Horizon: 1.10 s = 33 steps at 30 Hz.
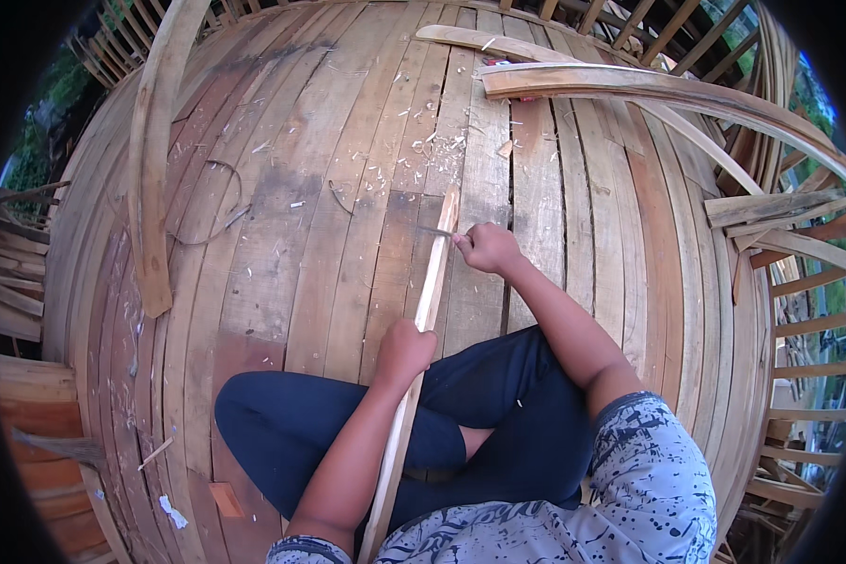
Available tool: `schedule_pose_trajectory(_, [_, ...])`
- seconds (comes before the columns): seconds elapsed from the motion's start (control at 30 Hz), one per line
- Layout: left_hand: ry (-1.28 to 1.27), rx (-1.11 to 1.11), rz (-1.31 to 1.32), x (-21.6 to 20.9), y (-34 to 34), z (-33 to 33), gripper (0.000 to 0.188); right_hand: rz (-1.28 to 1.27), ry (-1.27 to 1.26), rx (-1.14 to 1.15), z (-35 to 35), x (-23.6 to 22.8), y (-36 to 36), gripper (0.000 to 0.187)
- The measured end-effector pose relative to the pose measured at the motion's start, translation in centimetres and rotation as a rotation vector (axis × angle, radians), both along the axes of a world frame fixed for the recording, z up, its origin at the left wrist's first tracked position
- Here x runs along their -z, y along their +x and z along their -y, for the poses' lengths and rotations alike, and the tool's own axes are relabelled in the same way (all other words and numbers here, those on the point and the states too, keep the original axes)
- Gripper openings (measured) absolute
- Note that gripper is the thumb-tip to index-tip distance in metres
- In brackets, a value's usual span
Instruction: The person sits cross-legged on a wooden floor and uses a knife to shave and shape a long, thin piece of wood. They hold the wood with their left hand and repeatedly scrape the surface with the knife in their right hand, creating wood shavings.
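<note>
Head view: we sit cross-legged on a plank floor (282, 235) of worn, reddish boards. Our left hand (404, 350) is wrapped tight around a long pale wooden strip (432, 282) that runs from our lap out over the floor. Our right hand (487, 248), beside the strip's far end, pinches a thin metal blade (434, 230) whose tip meets the strip. Pale shavings (432, 141) lie scattered beyond the strip. A curved plank (150, 169) lies well left of it.
</note>
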<state>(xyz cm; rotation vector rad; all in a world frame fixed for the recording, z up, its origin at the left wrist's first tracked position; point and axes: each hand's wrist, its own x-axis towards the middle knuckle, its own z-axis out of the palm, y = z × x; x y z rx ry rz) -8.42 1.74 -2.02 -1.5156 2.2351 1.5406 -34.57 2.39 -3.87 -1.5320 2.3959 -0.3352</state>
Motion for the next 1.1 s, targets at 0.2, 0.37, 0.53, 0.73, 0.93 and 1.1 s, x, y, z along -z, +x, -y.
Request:
schedule_pose_trajectory(0.2, [0.053, -0.036, -0.006, -0.7, 0.5, 0.3, 0.034, 0.028, -0.013, -0.379, -2.3, 0.4, 4.3, 0.059])
schedule_pose_trajectory(0.37, [0.025, -0.001, -0.005, 0.4, 0.5, -0.1, 0.032, -0.059, 0.046, 0.048, -1.1, 0.8, -1.0, 0.060])
schedule_pose_trajectory(0.53, [0.056, -0.043, 0.004, -0.4, 0.8, 0.1, 0.030, 0.060, 0.005, -0.382, -2.8, 1.3, 3.9, 0.053])
schedule_pose_trajectory(0.73, [0.016, -0.027, -0.033, 3.5, 1.1, 1.1, 0.045, 0.048, -0.014, -0.340, -2.3, 1.7, 3.0, 0.051])
schedule_pose_trajectory(0.93, [0.253, -0.055, -0.090, 1.5, 2.5, 0.9, 0.039, 0.068, 0.057, -0.264, -2.8, 0.7, 3.5, 0.055])
schedule_pose_trajectory(1.1, [0.364, -0.061, -0.116, -2.4, 3.7, -1.4, 0.033, 0.084, 0.020, -0.253, -3.9, 0.9, 5.1, 0.057])
